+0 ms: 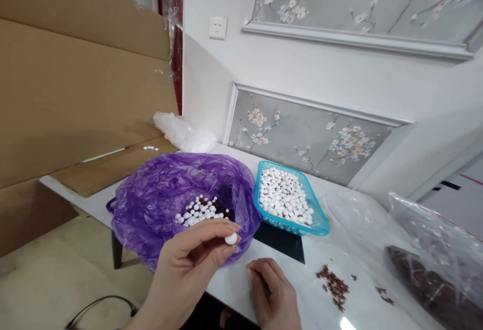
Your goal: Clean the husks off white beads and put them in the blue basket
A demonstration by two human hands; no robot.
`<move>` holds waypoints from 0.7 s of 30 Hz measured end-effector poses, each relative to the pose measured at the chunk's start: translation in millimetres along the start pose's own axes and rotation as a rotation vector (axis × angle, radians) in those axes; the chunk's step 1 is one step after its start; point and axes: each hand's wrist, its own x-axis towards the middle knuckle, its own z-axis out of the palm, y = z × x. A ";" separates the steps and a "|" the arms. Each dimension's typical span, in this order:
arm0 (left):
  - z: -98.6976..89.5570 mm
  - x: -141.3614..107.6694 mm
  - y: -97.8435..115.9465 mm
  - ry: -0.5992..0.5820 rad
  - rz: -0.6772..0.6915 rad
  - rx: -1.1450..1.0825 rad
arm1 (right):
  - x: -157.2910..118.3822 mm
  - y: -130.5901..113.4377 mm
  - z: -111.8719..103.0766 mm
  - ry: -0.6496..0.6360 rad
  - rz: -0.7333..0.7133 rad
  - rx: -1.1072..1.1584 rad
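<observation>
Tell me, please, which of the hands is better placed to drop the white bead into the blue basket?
The left hand: it already pinches the white bead just in front of the purple bag, with the blue basket close by. The right hand rests curled on the table, with no bead visible in it.

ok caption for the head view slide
Left hand pinches a white bead beside the purple bag; right hand rests on the table.

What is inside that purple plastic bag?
White round pieces lie heaped inside the purple bag, with dark reddish bits among them. What lies beneath the heap is covered.
</observation>
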 end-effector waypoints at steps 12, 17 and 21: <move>64.9 87.7 -31.4 -0.112 0.058 0.243 | 8.2 -15.4 -3.3 -0.101 0.079 -0.160; 105.3 128.9 -59.9 -0.233 0.094 0.384 | 12.0 -17.9 -5.8 -0.093 0.070 -0.115; 109.9 121.8 -58.5 -0.290 0.110 0.460 | 10.9 -18.0 -13.4 -0.095 0.076 -0.081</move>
